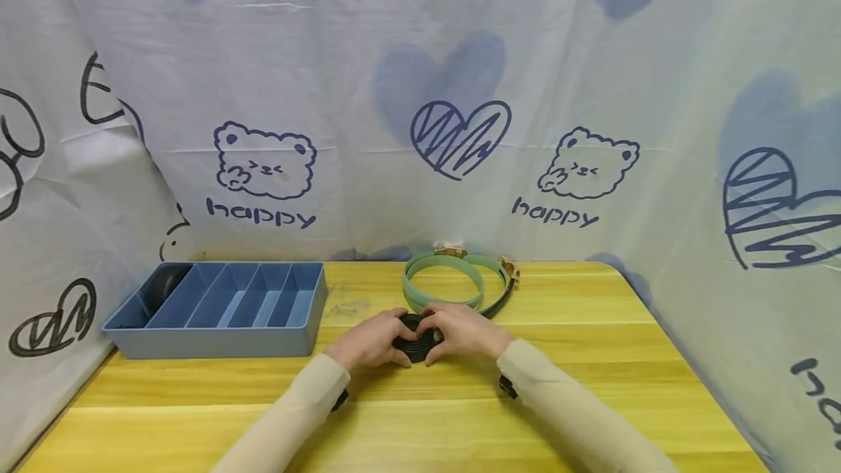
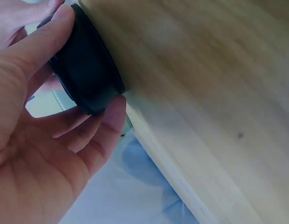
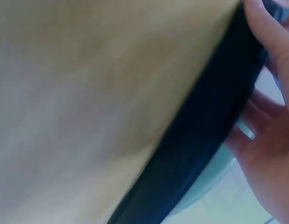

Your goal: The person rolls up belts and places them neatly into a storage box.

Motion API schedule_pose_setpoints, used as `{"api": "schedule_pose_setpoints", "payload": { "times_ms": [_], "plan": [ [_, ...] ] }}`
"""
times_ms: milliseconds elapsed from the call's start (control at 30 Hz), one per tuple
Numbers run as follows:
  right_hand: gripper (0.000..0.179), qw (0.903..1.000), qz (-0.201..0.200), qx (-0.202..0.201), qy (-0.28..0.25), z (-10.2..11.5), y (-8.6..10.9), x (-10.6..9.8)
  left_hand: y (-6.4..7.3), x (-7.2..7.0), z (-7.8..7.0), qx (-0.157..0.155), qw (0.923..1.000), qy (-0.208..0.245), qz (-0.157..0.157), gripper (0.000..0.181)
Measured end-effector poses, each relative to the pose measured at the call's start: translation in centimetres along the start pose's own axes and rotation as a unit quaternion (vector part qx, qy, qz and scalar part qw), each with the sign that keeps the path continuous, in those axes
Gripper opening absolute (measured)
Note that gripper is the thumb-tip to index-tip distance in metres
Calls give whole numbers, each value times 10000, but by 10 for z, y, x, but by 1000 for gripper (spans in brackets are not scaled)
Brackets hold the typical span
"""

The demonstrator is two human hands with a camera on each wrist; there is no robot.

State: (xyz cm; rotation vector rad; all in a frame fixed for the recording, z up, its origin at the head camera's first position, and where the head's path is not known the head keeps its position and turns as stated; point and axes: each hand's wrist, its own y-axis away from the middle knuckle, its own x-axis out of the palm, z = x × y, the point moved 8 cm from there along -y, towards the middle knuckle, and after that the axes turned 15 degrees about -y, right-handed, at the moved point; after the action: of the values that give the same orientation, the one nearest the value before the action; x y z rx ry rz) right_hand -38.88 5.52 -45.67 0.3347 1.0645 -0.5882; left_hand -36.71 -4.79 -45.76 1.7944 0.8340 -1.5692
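Note:
A black belt (image 1: 415,347), wound in a flat spiral on edge, sits on the table between both hands. My left hand (image 1: 376,340) holds the coil's left side, thumb and fingers curved around it; in the left wrist view its fingertips (image 2: 117,112) touch the dark coil (image 2: 90,65). On the other side my right hand (image 1: 465,331) grips the belt. A long black strap (image 3: 195,126) runs out beside this hand in the right wrist view. Just behind the hands lies a looped green belt (image 1: 410,287), with gold buckles (image 1: 450,251) at the back. The coil's far side is partly hidden by fingers.
At the left stands a blue-grey divided tray (image 1: 217,343) with several compartments. A dark rounded item (image 1: 164,287) lies in its left part. The wooden table (image 1: 420,429) ends at a patterned cloth (image 1: 368,188) hanging behind and at the sides.

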Motion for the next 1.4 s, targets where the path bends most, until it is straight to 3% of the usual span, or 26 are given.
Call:
{"api": "schedule_pose_setpoints", "payload": {
  "times_ms": [167,400,467,600,700,967,1200,1400],
  "plan": [
    [51,9996,228,79,-153,-4,4,-1,1,2,1,141,9998,161,48,43],
    [51,9984,-299,-135,469,-1,3,-6,1,-2,-5,-13,9981,-500,-353,38],
    [52,9986,-323,-149,391,-2,3,-6,0,-4,-8,-12,9971,-628,-435,36],
    [53,10000,-96,15,-9,-8,7,-4,-1,-5,-10,16,9962,-814,-299,36],
    [52,9999,-34,108,-72,-9,9,-4,-1,-5,-10,114,9964,-813,-197,37],
    [56,9981,-486,-17,375,0,6,-7,-2,-2,-8,147,9963,-769,-345,32],
    [53,9999,-65,111,4,-7,8,-1,-2,1,-4,146,9985,-535,-17,37],
    [56,9969,-540,-78,572,-3,7,-7,-2,0,-4,184,9988,-452,-42,38]
  ]
}}
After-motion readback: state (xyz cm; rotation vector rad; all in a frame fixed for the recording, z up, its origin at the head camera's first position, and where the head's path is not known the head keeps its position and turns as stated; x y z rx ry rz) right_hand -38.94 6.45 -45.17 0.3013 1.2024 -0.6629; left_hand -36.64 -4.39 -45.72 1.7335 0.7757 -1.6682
